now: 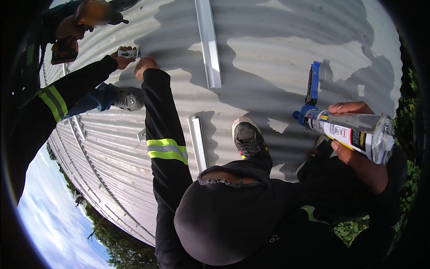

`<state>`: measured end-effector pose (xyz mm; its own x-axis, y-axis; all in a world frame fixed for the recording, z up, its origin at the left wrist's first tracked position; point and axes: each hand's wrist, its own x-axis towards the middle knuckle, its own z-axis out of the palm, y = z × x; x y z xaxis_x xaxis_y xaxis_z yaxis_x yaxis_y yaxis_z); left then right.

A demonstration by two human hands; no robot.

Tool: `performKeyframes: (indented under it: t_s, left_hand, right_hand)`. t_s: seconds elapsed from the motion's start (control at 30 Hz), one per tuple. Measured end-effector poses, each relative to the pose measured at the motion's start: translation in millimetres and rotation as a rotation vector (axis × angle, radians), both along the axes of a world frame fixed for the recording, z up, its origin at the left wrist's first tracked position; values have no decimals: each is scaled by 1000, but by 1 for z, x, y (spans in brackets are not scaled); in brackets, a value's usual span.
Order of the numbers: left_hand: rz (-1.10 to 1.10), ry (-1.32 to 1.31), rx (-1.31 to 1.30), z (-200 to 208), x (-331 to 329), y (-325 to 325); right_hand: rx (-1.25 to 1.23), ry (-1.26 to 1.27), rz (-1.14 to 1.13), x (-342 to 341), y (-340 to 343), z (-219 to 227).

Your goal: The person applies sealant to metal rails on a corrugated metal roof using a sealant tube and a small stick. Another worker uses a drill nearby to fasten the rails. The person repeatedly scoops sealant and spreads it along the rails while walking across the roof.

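My left hand (145, 67) reaches out at the upper left with its fingers drawn together. Close beside it, a co-worker's hand (122, 62) holds a small white-and-grey object (128, 53). Whatever lies between my left fingers is too small to make out. At the right, my right hand (358, 168) grips the barrel of a caulking gun (345, 130), thumb on one side and fingers on the other. The gun has a blue handle (315, 83) and a labelled cartridge; it lies tilted above the corrugated metal roof (268, 58).
Two metal channels (207, 45) lie across the ridges. My bent knee (228, 219) and shoe (248, 136) are between my arms. The co-worker's shoe (128, 98) rests on the roof at left. Foliage (410, 112) borders the right edge; sky and trees show lower left.
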<state>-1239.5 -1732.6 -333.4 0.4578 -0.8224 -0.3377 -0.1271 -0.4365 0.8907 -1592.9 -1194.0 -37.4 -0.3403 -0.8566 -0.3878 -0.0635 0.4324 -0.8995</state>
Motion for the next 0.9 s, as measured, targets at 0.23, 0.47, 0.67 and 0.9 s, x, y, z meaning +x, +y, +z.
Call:
performKeyframes:
  t_s: [0.23,0.47,0.67,0.9]
  left_hand:
    - [-381,-1511,191,-8,-10,-18]
    - [-567,-1584,176,-2,-24,29]
    - [-113,3,-234,16,-39,126]
    - [-577,172,-310,133,-90,254]
  right_hand:
    - [-14,55,48,-2,-3,2]
    - [-27,119,96,-5,-7,5]
    - [11,99,80,-6,-5,5]
    - [-11,67,43,-4,-5,4]
